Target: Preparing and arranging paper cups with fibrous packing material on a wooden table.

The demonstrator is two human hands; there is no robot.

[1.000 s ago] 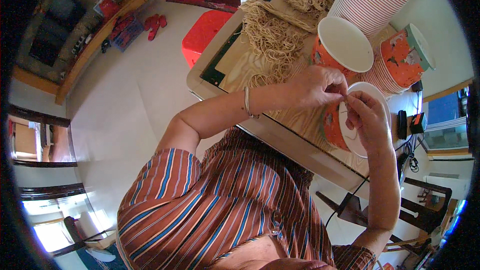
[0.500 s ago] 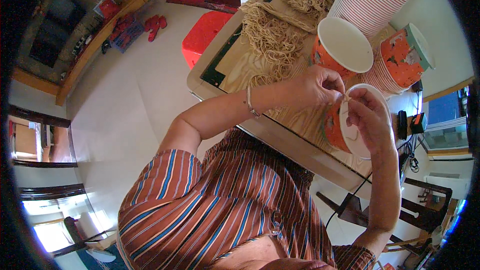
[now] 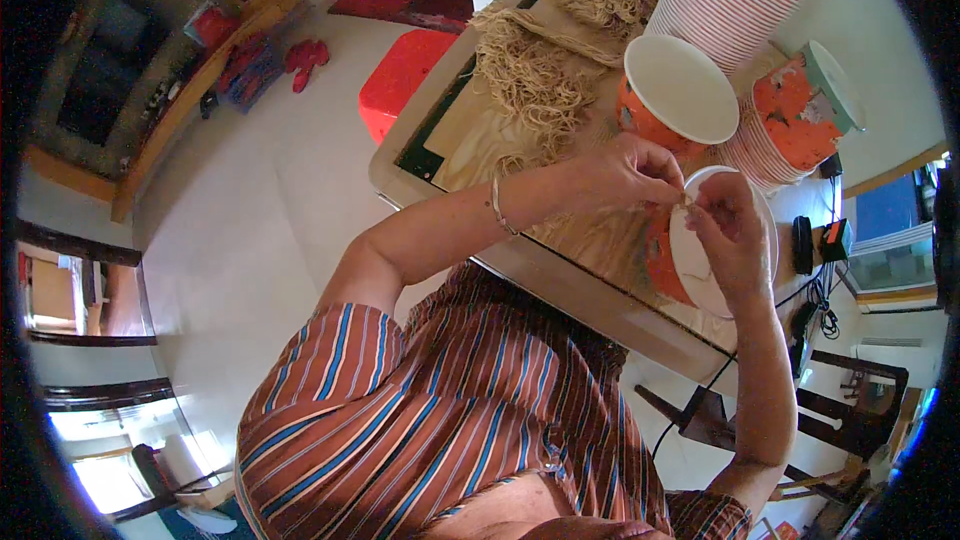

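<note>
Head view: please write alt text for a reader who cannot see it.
A person's left hand and right hand pinch a small pale piece over an orange cup. Beyond are tangled tan strands and stacked cups on a table.

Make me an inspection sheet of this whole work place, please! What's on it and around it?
Surface: wood-grain table with a pale rim.
Things: tan string pile; open orange tub; two nested tub stacks, one tall, one shorter; near tub with a white round top.
Clutter: small black object at the right; its kind is unclear.
Hands: left hand and right hand pinch a small pale bit over the near tub; too small to identify.
Cables: black cables bunched at the right.
Surroundings: red stool, red shoes, dark chair.
</note>
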